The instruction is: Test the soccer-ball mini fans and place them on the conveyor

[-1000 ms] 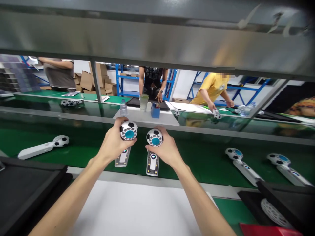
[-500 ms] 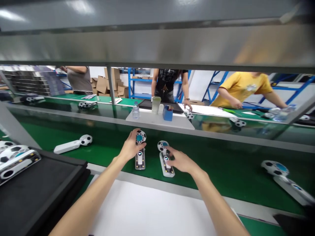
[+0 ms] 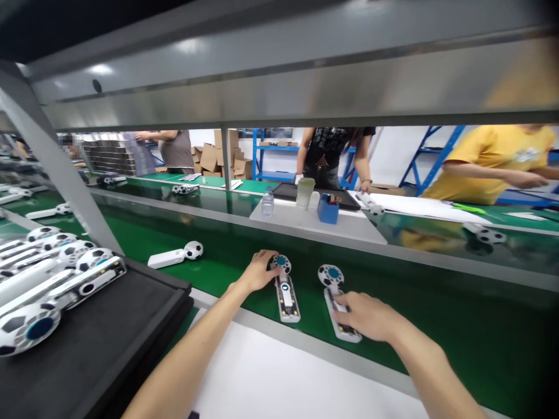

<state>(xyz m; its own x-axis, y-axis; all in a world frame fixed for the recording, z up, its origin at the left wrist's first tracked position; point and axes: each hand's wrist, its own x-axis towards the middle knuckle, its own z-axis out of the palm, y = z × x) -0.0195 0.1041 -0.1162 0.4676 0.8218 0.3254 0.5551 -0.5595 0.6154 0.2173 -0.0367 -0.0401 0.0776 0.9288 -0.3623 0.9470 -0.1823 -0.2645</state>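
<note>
Two white hand-held devices with round football-patterned heads and dark, see-through-fronted handles lie side by side on the green belt (image 3: pixel 209 230). My left hand (image 3: pixel 258 271) closes round the head of the left device (image 3: pixel 287 299), thumb on its near side and fingers at the far edge. Across the handle of the right device (image 3: pixel 331 276) lies my right hand (image 3: pixel 371 314), its thumb and forefinger touching the upper face. The remaining fingers are partly hidden. Both devices rest with heads pointing away from me.
Another football-headed device (image 3: pixel 174 256) lies further left on the belt. Several more (image 3: pixel 82 273) fill a black tray (image 3: pixel 144 302) at left. White sheet (image 3: pixel 279 372) covers the near surface. Beyond stand a bottle (image 3: pixel 268 202), a blue box (image 3: pixel 328 209) and co-workers. A metal beam (image 3: pixel 279 87) crosses overhead.
The view has turned left, so the scene sits further right and more of the tray shows. My right hand has slid from the right device's head down to its handle; my left hand stays at its device's head.
</note>
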